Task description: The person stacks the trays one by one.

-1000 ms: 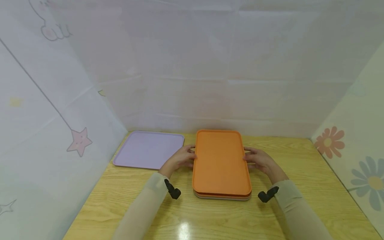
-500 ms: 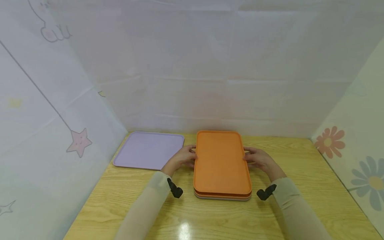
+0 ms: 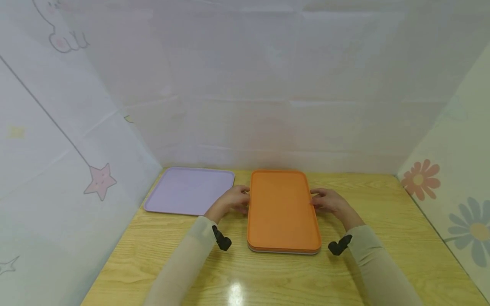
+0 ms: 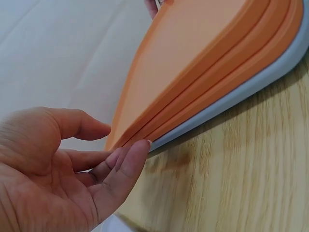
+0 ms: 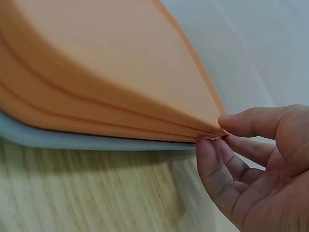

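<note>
An orange tray (image 3: 283, 212) lies on top of a stack in the middle of the table. Other orange rims show beneath it, and a pale blue-grey tray (image 4: 212, 115) forms the bottom layer in the left wrist view. My left hand (image 3: 234, 199) pinches the left long edge of the top tray, thumb at the upper rim and fingertips against the side. On the opposite edge my right hand (image 3: 331, 202) grips likewise; in the right wrist view its thumb (image 5: 251, 121) meets the rim with fingers below. The far fingertips are partly hidden.
A light purple tray (image 3: 191, 190) lies flat at the table's back left, close to my left hand. The wooden table (image 3: 275, 280) is bordered by a printed white cloth (image 3: 245, 85) at the back and both sides.
The top orange tray has come down onto the stack, closing the gap at its near edge, and has shifted slightly toward me. Both hands stay at its sides.
</note>
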`<state>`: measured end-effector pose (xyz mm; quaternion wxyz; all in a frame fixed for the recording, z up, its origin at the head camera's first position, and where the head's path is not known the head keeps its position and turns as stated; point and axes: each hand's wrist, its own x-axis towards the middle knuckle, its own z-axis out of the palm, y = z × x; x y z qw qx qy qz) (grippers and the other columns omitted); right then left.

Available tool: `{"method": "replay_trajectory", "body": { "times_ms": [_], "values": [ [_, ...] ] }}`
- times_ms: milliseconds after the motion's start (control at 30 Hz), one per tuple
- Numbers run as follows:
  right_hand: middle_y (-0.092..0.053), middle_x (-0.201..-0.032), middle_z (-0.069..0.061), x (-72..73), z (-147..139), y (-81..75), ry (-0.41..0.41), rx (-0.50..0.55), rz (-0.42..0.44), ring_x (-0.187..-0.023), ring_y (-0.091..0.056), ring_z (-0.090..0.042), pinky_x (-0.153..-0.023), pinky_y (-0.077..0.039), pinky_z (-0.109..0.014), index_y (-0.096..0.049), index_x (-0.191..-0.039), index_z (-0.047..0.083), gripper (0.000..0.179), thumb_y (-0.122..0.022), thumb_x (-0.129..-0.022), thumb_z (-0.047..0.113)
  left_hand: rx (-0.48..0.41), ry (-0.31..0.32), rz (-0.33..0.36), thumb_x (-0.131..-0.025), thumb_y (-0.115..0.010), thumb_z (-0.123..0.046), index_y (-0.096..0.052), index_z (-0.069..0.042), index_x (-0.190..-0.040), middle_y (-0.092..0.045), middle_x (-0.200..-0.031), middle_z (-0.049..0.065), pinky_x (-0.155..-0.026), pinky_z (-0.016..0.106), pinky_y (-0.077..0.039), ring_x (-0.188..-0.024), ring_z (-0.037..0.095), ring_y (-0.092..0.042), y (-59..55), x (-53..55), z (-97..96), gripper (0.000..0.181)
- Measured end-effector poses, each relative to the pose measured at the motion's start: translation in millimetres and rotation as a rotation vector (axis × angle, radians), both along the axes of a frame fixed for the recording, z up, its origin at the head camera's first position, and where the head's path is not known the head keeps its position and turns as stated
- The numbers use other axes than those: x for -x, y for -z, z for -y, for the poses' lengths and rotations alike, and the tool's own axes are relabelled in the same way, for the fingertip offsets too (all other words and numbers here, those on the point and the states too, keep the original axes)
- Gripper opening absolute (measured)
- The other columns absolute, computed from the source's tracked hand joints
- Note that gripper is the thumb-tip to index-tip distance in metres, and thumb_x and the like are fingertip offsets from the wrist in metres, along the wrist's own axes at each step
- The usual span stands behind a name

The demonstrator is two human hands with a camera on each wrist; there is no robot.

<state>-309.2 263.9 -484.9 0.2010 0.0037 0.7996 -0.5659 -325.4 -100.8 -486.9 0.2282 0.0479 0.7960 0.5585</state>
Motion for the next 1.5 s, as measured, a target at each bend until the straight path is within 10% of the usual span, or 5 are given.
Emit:
{"method": "replay_trajectory", "body": {
  "times_ms": [233, 967, 1200, 1500],
  "values": [
    [-0.058, -0.13, -0.028, -2.8, 2.8, 2.6, -0.001, -0.001, 0.02, -0.098, -0.069, -0.023, -0.09, -0.058, -0.043, -0.033, -0.153, -0.006, 0.068, -0.066, -0.096, 0.008, 0.06, 0.005, -0.047, -0.099, -0.051, -0.009, -0.038, 0.006, -0.151, -0.053, -0.137, 0.026, -0.082, 0.049, -0.06, -0.115, 0.042, -0.059, -5.5, -1.2, 26.4, 0.056],
    [-0.052, -0.141, -0.028, -5.4, 0.3, 13.8, 0.067, 0.046, 0.101, -0.101, -0.07, -0.021, -0.087, -0.059, -0.04, -0.031, -0.156, 0.0, 0.071, -0.066, -0.096, 0.009, 0.427, -0.16, -0.262, -0.098, -0.052, -0.015, -0.043, 0.007, -0.146, -0.056, -0.13, 0.028, -0.072, 0.035, -0.06, -0.102, 0.039, -0.065, -14.1, -5.4, 169.4, 0.054],
    [-0.061, -0.133, -0.023, -6.0, -1.9, 14.4, 0.062, 0.069, 0.098, -0.103, -0.069, -0.021, -0.088, -0.059, -0.039, -0.029, -0.156, -0.003, 0.071, -0.065, -0.097, 0.01, 0.583, -0.187, -0.368, -0.098, -0.052, -0.017, -0.046, 0.012, -0.141, -0.056, -0.131, 0.034, -0.095, 0.054, -0.05, -0.117, 0.047, -0.058, -10.0, -2.4, 207.8, 0.052],
    [-0.07, -0.116, -0.01, -5.2, -2.6, 15.2, 0.046, 0.114, 0.117, -0.099, -0.07, -0.018, -0.087, -0.059, -0.038, -0.028, -0.155, -0.007, 0.071, -0.065, -0.097, 0.009, 0.619, -0.188, -0.343, -0.099, -0.051, -0.019, -0.039, 0.018, -0.143, -0.043, -0.144, 0.039, -0.108, 0.06, -0.04, -0.132, 0.053, -0.042, -7.7, 1.2, 231.1, 0.059]
  ]
}}
